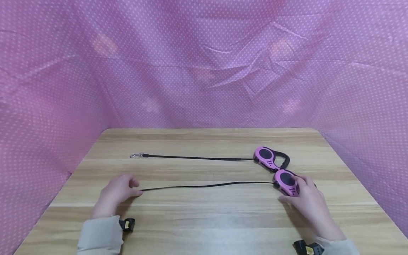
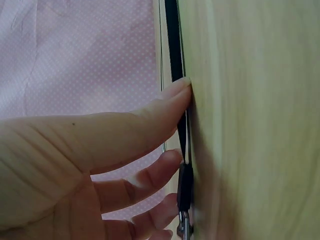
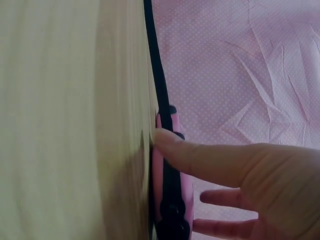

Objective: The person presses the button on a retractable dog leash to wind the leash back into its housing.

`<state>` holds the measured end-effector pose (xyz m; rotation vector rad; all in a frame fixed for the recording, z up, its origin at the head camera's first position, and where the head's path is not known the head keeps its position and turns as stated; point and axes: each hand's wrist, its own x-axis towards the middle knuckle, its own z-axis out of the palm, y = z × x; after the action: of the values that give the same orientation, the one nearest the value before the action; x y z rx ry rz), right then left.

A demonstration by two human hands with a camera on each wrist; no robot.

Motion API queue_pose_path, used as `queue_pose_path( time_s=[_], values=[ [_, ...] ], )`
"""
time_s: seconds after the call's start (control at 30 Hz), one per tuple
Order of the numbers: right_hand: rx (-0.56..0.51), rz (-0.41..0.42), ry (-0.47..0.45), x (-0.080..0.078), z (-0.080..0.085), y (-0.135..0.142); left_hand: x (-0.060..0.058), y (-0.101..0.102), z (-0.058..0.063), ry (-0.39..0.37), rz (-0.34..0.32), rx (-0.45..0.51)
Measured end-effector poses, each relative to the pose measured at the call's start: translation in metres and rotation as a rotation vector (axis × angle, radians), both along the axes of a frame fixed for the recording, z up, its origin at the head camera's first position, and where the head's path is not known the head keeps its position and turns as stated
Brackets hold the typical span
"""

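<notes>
Left hand (image 1: 117, 189), eight o'clock, pinches the retractable-leash strap (image 1: 191, 186), apparently to straighten it. Right hand (image 1: 308, 199), four o'clock, clasps the pink casing (image 1: 285, 180).

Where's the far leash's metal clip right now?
In the head view, the metal clip lies on the left of the table, at the left end of the far black strap, beyond the left hand.

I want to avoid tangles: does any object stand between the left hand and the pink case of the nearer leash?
Nothing visible blocks that line. Only its own black strap runs from the left hand to the pink case, which the right hand holds. The other strap lies farther back.
</notes>
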<state>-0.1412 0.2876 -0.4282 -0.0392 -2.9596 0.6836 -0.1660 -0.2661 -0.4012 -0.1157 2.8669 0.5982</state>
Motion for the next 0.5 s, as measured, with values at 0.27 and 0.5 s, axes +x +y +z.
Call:
queue_pose_path(
  time_s=[0.27, 0.5],
  values=[
    [0.002, 0.000, -0.009, 0.002, 0.002, 0.008, 0.001, -0.012, 0.002, -0.035, 0.008, 0.023],
    [0.026, -0.010, -0.036, 0.002, 0.006, 0.012, 0.003, -0.020, 0.002, -0.038, 0.049, 0.027]
  ],
)
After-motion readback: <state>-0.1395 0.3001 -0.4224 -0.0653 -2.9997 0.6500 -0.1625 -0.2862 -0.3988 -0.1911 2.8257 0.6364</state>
